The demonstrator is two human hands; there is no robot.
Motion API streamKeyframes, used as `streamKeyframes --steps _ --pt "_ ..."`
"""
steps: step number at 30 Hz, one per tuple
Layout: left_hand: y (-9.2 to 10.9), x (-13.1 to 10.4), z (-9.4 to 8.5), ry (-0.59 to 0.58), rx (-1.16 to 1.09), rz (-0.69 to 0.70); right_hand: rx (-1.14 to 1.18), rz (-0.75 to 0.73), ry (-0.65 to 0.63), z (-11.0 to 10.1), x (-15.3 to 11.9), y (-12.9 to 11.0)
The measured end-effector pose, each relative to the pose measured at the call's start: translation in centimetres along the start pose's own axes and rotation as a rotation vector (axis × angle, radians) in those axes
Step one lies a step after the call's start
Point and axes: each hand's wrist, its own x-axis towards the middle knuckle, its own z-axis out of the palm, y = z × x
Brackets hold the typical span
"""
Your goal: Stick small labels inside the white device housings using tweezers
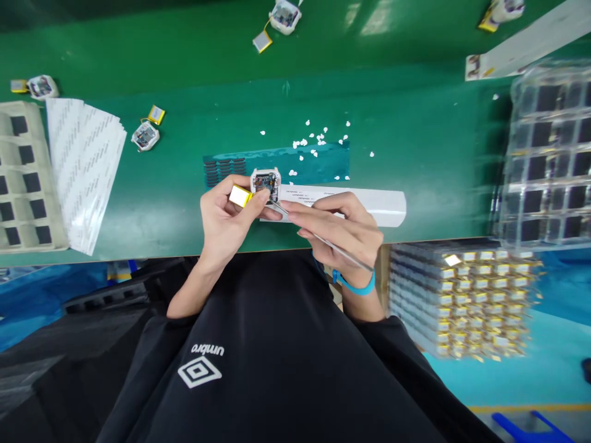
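A white device housing (pixel 265 178) with a circuit board inside is held at the near edge of the green table by my left hand (pixel 226 215), its thumb on the board. A small yellow-edged battery (pixel 241 195) rests against the fingers of that hand, left of the housing. My right hand (pixel 344 227) is closed around thin metal tweezers (pixel 341 251), whose tip reaches the lower right edge of the housing. Under the hands lie a white strip (pixel 378 207) and a teal sheet (pixel 323 165) with dark pieces at its left end. Several small white bits (pixel 314 152) are scattered beyond.
More housings with batteries sit at the left (pixel 145 135), far left (pixel 42 87), top middle (pixel 285 16) and top right (pixel 508 9). White sheets (pixel 85 166) and a beige tray (pixel 32 178) are at left. A clear tray (pixel 517 166) stands right, above stacked batteries (pixel 484 301).
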Motion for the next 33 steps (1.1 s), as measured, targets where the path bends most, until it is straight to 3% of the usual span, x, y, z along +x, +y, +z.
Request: streamKeyframes --steps 3,6,9,12,15,18,20,23,25,29,31,33 --pt "-0.1 -0.3 0.2 -0.015 0.0 -0.015 0.001 0.005 -0.009 0.0 -0.3 0.2" --pt "-0.3 -0.3 0.1 -0.049 -0.012 -0.036 -0.004 0.02 0.063 -0.1 -0.5 0.5" --pt "-0.9 1.9 -0.6 -0.136 0.065 -0.04 -0.011 0.055 0.167 0.0 -0.9 0.7" --pt "-1.8 8.4 -1.9 -0.12 0.32 0.107 -0.034 0.076 0.234 0.0 -1.3 0.8" --pt "-2.2 17.8 -3.5 0.122 0.67 0.28 -0.038 0.09 0.211 -0.3 -2.1 0.8" --pt "-2.1 25.4 -4.6 0.263 0.841 0.288 -0.056 0.105 0.181 -1.0 -3.1 0.8" --pt "-2.0 28.1 -4.4 0.296 0.96 0.283 -0.078 0.132 0.204 -1.5 -3.8 0.9" --pt "-2.4 29.7 -3.0 0.207 1.032 0.387 -0.107 0.185 0.251 -2.1 -4.5 0.9" --pt "-2.8 30.3 -1.6 0.086 1.046 0.443 -0.126 0.206 0.257 -2.4 -4.6 0.9" --pt "-3.6 31.8 0.9 -0.149 1.06 0.36 -0.122 0.201 0.217 -2.5 -4.4 0.7" --pt "-3.9 32.2 1.4 -0.17 1.041 0.338 -0.114 0.17 0.206 -2.4 -4.3 0.6" --pt "-4.3 31.9 1.5 -0.121 0.834 0.382 -0.136 0.15 0.253 -2.3 -4.2 0.5"
